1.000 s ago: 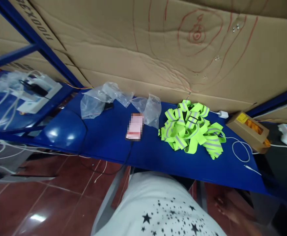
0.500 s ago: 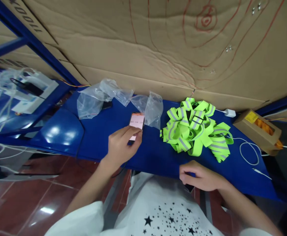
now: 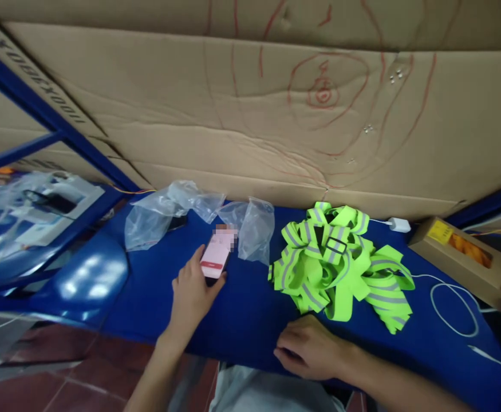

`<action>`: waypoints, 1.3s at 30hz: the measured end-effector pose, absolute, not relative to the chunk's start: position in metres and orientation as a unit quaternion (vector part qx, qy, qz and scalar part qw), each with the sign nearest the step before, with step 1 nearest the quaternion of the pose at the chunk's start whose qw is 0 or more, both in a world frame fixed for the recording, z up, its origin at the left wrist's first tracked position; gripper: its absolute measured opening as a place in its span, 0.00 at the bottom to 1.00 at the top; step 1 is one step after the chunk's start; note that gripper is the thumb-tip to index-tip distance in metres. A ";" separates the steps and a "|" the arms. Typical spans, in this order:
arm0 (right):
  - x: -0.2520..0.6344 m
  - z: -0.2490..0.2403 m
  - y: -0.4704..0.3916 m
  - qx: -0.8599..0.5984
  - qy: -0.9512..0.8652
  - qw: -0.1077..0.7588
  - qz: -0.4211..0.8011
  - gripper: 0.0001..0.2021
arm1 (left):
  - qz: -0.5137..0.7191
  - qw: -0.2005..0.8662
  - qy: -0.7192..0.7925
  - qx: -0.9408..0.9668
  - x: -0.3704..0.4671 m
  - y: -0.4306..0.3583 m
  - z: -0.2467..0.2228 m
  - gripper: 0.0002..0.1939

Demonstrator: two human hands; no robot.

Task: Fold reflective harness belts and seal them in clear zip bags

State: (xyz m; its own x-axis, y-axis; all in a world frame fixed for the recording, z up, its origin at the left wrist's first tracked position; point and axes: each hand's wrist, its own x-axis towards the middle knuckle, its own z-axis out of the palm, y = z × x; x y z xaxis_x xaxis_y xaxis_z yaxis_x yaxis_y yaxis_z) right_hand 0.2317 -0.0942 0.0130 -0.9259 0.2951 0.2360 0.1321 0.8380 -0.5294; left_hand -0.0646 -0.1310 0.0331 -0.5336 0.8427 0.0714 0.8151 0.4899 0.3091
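Observation:
My left hand point(image 3: 193, 292) grips the lower end of a phone point(image 3: 216, 254) with a lit, pinkish screen, thumb on one side and fingers on the other. Its top edge is near a clear plastic bag point(image 3: 256, 229). My right hand point(image 3: 306, 348) rests with curled fingers at the front edge of the blue table point(image 3: 241, 320); nothing shows in it. Just beyond it lies a tangled pile of neon yellow-green straps point(image 3: 340, 263) with grey reflective stripes and a black buckle.
Another clear bag point(image 3: 147, 223) lies at the back left, partly over a dark object. A cardboard box point(image 3: 465, 260) with orange contents and a white cable point(image 3: 433, 309) are at the right. Cardboard point(image 3: 190, 97) stands behind the table.
The view has tilted up. My left hand has moved from over the phone's screen to its lower end and grasps it. My right hand has moved left, onto the table edge.

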 end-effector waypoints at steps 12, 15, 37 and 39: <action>0.280 0.077 -0.014 -0.311 -0.863 0.399 0.001 0.10 | 0.165 0.009 0.817 0.553 -0.061 -0.125 0.016 0.41; 0.296 0.089 0.020 -0.449 -0.851 0.272 0.020 0.29 | 0.167 0.024 0.811 0.561 -0.052 -0.130 0.018 0.43; 0.309 0.194 0.058 -0.357 -0.768 0.505 0.167 0.13 | 0.287 0.101 0.623 0.721 -0.058 0.044 0.078 0.37; 0.314 0.193 0.059 -0.372 -0.763 0.511 0.138 0.12 | 0.304 0.079 0.644 0.697 -0.080 0.054 0.083 0.34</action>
